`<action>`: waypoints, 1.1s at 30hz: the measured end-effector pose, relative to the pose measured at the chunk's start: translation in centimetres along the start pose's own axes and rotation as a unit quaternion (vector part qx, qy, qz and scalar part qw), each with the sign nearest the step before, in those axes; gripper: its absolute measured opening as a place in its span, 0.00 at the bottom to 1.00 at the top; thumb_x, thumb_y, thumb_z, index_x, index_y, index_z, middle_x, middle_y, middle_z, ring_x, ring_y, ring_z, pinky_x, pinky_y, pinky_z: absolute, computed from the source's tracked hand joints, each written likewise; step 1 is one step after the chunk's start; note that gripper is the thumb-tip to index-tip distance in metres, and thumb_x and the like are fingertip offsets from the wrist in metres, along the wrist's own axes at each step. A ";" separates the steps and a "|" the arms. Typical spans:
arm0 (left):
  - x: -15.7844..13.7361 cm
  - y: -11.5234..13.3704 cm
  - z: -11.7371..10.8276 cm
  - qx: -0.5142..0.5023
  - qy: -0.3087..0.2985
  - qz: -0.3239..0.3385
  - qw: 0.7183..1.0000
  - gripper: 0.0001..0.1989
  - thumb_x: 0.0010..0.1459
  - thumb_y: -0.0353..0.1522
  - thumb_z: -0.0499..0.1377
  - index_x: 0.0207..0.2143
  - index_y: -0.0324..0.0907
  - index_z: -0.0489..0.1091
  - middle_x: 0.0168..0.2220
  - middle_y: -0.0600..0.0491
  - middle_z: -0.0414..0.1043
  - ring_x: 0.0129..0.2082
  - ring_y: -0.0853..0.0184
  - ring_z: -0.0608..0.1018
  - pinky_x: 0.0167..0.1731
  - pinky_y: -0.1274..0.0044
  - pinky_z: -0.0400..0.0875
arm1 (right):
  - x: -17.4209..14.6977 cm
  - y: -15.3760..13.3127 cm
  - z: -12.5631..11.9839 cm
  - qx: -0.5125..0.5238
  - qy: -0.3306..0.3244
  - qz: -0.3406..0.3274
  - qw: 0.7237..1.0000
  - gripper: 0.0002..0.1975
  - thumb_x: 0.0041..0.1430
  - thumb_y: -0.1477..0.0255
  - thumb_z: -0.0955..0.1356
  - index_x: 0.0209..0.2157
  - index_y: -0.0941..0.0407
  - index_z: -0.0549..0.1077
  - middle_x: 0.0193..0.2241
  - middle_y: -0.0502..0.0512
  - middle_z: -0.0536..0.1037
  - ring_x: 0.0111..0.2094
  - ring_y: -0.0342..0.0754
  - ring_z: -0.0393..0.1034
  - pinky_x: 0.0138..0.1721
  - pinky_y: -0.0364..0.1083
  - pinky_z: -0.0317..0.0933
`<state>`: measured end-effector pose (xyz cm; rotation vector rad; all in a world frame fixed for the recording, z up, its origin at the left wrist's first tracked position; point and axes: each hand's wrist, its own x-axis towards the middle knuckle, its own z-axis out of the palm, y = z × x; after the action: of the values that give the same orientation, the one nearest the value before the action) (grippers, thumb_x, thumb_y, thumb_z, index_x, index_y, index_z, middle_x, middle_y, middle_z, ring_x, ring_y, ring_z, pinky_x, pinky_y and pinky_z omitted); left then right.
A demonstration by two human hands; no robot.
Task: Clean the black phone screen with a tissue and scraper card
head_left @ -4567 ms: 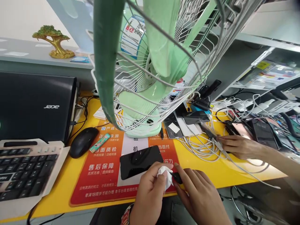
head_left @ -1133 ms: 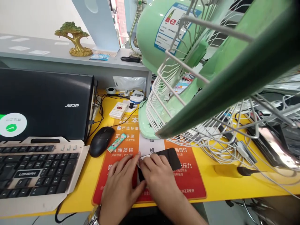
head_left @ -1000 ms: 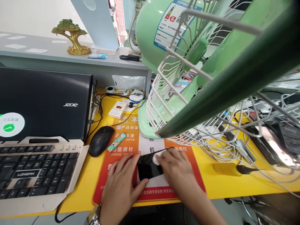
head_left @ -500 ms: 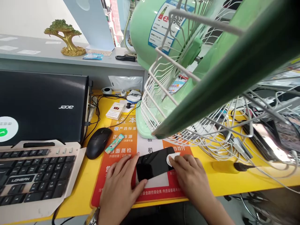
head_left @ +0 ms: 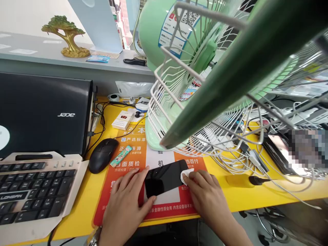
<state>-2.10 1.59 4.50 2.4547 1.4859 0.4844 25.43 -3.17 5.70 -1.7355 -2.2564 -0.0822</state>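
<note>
A black smartphone (head_left: 164, 179) lies screen up and slightly slanted on a red-and-orange printed mat (head_left: 166, 213). My left hand (head_left: 128, 194) grips the phone's left end, thumb at the near edge and index finger at the far left corner. Pinched in the closed fingers of my right hand (head_left: 205, 191) is a small white wipe (head_left: 186, 175), which touches the phone's right end. A green printed sachet (head_left: 121, 156) rests on the mat beyond my left hand, beside a black mouse (head_left: 103, 155).
A green fan with a white wire guard (head_left: 164, 99) rises close behind the phone and overhangs the right side. At left stand a keyboard (head_left: 38, 191) and a black laptop (head_left: 46, 112). White cables (head_left: 235, 160) and a yellow bottle (head_left: 239, 180) lie to the right. Farther back is a cigarette box (head_left: 123, 119).
The whole view has shifted a little, so things sit slightly farther left. Both hands keep their places on the phone, and the wipe stays at its right end.
</note>
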 end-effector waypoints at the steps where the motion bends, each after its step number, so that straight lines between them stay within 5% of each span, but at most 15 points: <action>1: 0.0 0.0 -0.1 -0.006 -0.004 -0.003 1.000 0.32 0.62 0.40 0.58 0.66 0.51 0.52 0.59 0.52 0.71 0.59 0.53 0.68 0.55 0.58 0.63 | 0.0 0.0 0.1 0.006 0.000 0.000 1.000 0.17 0.60 0.81 0.66 0.50 0.54 0.75 0.42 0.54 0.78 0.46 0.54 0.63 0.46 0.51 0.54; 11: -0.6 -0.3 -0.3 -0.031 -0.030 -0.011 0.999 0.32 0.62 0.35 0.54 0.67 0.50 0.48 0.63 0.49 0.64 0.63 0.52 0.65 0.59 0.57 0.62 | 0.6 -1.1 0.8 0.070 0.040 -0.005 0.997 0.15 0.63 0.83 0.63 0.46 0.54 0.75 0.40 0.52 0.78 0.44 0.52 0.64 0.46 0.50 0.54; 21: -0.8 -0.5 -0.2 -0.068 -0.041 -0.013 0.997 0.35 0.63 0.32 0.52 0.69 0.49 0.41 0.65 0.47 0.60 0.64 0.53 0.62 0.60 0.55 0.61 | 5.1 -8.7 2.4 0.102 -0.033 -0.120 0.987 0.04 0.61 0.75 0.71 0.37 0.55 0.73 0.37 0.52 0.75 0.42 0.50 0.63 0.45 0.50 0.53; 30: -0.6 0.0 -0.1 -0.065 -0.044 -0.054 0.995 0.38 0.59 0.31 0.54 0.68 0.46 0.41 0.63 0.45 0.63 0.63 0.51 0.64 0.61 0.52 0.60 | 7.7 -7.1 3.7 0.048 0.061 -0.050 0.996 0.06 0.60 0.79 0.68 0.38 0.55 0.75 0.33 0.53 0.75 0.40 0.52 0.63 0.43 0.52 0.53; 33: -0.7 -0.1 0.0 -0.056 -0.037 -0.037 0.997 0.38 0.59 0.31 0.54 0.68 0.45 0.41 0.64 0.44 0.62 0.63 0.51 0.64 0.60 0.53 0.60 | 7.3 -8.2 3.8 0.062 0.044 -0.070 0.995 0.06 0.60 0.78 0.68 0.38 0.56 0.75 0.34 0.53 0.75 0.40 0.52 0.63 0.44 0.51 0.53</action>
<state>-2.50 1.07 4.37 2.2988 1.4722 0.4448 15.19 2.28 5.08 -1.4830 -2.2654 -0.0460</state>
